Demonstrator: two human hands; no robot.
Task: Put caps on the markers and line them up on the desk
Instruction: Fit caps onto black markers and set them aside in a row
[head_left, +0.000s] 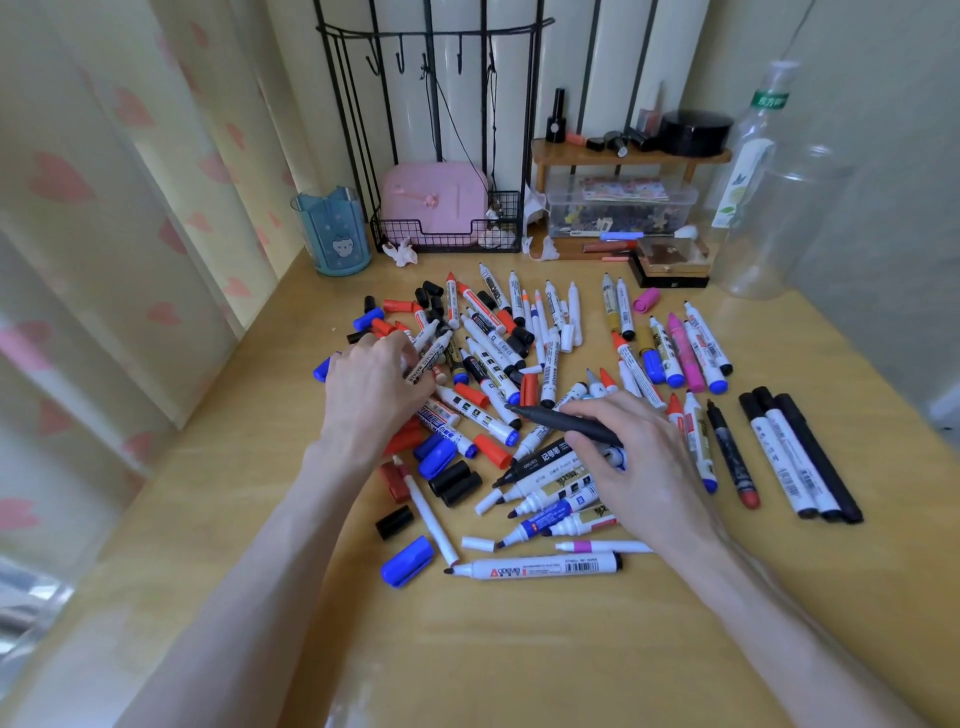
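Three capped markers (800, 457) sit lined up at the worktop's (519, 649) right. The right hand (644, 467) pinches an uncapped black marker (561, 421); the left hand (369, 395), curled into the pile (498, 364), shows no clear hold. Wrong-sized caps (408, 561) risk jamming.

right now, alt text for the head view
A person's right hand holds an uncapped black marker over a pile of markers and loose caps on a desk; the left hand rests in it. Three capped markers lie side by side at right.
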